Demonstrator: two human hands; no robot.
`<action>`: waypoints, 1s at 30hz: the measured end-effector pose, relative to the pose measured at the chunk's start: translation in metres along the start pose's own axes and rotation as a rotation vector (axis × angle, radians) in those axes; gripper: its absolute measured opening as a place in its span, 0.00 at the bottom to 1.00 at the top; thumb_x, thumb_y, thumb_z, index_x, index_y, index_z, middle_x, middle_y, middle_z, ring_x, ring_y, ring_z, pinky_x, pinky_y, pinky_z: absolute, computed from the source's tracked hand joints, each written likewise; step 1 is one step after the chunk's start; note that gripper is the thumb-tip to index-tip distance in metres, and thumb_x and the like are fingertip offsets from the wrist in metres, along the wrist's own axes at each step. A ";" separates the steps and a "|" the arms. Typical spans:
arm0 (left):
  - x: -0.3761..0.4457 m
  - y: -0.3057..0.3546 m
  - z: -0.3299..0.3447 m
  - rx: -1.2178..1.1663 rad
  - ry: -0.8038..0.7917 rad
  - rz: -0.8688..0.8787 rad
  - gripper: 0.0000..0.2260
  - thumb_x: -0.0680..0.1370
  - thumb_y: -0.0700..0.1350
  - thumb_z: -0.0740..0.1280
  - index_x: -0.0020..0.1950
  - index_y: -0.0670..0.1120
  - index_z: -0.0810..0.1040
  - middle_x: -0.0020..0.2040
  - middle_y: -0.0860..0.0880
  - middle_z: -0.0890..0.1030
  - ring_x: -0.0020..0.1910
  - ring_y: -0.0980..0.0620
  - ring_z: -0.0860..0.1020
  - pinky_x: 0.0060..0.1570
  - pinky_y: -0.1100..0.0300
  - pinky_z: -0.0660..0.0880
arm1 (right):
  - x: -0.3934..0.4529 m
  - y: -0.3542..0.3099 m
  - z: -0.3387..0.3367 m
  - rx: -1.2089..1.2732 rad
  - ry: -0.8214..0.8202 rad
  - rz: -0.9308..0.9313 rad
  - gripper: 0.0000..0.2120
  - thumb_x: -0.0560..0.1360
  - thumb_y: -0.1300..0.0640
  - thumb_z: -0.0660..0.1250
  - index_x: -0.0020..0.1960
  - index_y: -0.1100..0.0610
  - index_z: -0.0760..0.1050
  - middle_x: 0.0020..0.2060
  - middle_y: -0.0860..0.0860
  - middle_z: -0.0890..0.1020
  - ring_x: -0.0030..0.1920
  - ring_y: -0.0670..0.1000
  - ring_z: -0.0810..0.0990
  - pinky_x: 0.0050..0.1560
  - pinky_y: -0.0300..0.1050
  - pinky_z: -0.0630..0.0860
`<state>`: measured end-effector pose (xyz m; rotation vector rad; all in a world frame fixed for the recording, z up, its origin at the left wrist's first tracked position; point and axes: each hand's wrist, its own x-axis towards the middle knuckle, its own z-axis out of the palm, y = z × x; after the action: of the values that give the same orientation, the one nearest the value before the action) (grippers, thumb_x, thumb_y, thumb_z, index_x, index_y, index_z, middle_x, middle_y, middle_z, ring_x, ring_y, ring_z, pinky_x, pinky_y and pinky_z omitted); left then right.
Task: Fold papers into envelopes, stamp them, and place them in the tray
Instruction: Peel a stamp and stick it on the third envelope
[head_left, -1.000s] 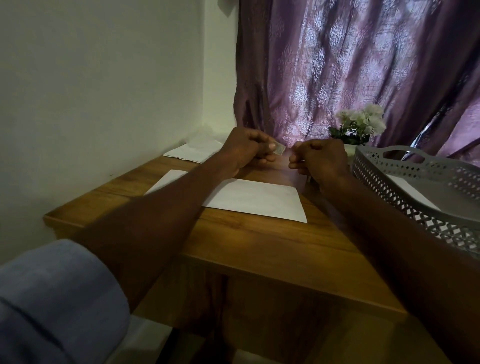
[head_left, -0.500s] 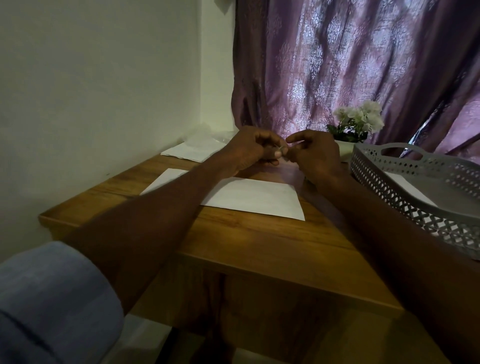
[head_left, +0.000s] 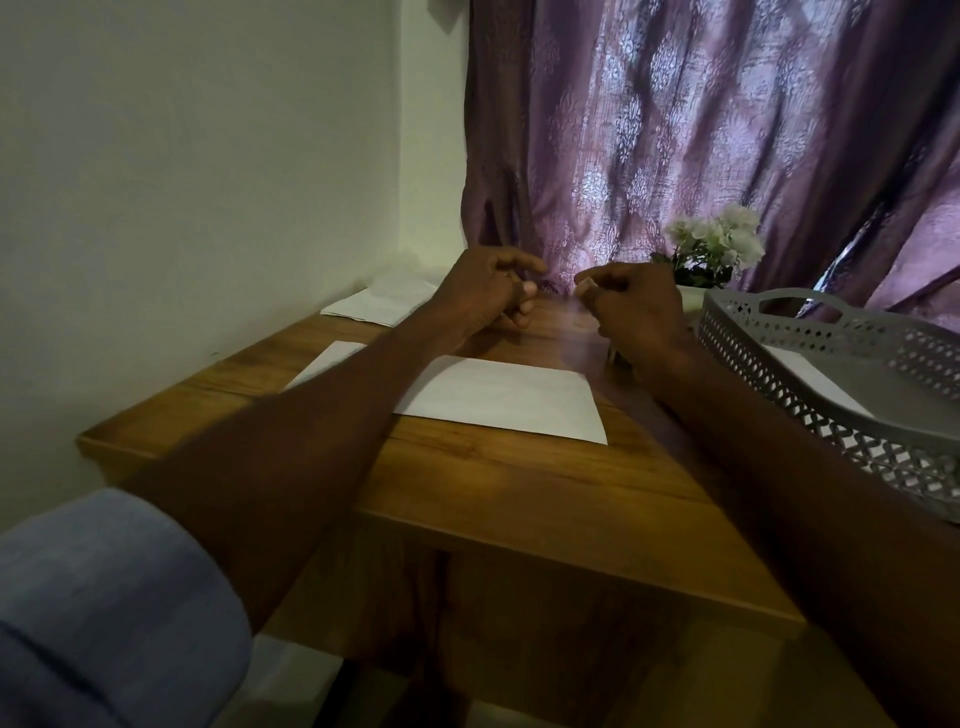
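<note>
- We see a wooden table from above and behind, pushed into a corner against a pale wall, with a purple patterned curtain hanging beyond its far edge.
- A white envelope lies flat near the middle of the table, partly covered on its left by the person's left forearm.
- The left hand is raised just beyond the envelope, its fingers loosely curled; we cannot tell whether it holds anything.
- The right hand is raised beside it, a small gap apart, fingers curled, thumb and forefinger pinching a small pale piece; it is too small for us to tell whether it is a stamp.
- A stack of white papers lies at the far left corner of the table, near the wall.
- A grey perforated tray with a handle slot sits at the right edge of the table; a white envelope in the tray lies inside it.
- White flowers stand at the back, between the right hand and the tray.
- A blue sleeve fills the lower left corner.
</note>
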<state>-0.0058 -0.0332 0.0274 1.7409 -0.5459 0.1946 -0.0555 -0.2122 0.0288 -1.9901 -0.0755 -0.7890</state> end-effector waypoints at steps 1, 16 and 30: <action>0.002 -0.001 0.001 0.032 0.010 0.004 0.10 0.82 0.34 0.66 0.62 0.39 0.82 0.42 0.38 0.81 0.35 0.52 0.80 0.42 0.56 0.82 | -0.002 -0.001 -0.001 0.022 -0.020 0.008 0.07 0.75 0.58 0.73 0.42 0.47 0.84 0.35 0.45 0.84 0.38 0.44 0.80 0.45 0.45 0.79; -0.042 0.002 -0.010 0.763 -0.229 0.138 0.10 0.77 0.56 0.74 0.50 0.50 0.85 0.44 0.55 0.82 0.43 0.57 0.78 0.39 0.66 0.69 | -0.018 -0.023 -0.010 0.139 -0.274 0.137 0.04 0.72 0.68 0.77 0.47 0.65 0.84 0.34 0.56 0.85 0.27 0.47 0.83 0.23 0.34 0.73; -0.062 0.004 -0.023 0.738 -0.335 0.043 0.21 0.72 0.68 0.71 0.58 0.57 0.83 0.56 0.61 0.77 0.54 0.61 0.75 0.61 0.53 0.71 | -0.016 -0.026 -0.020 0.060 -0.543 0.360 0.12 0.70 0.66 0.78 0.52 0.66 0.84 0.42 0.60 0.87 0.34 0.51 0.86 0.32 0.40 0.77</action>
<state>-0.0578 0.0034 0.0110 2.5053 -0.8218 0.1420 -0.0870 -0.2097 0.0465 -2.0311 -0.0535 -0.0075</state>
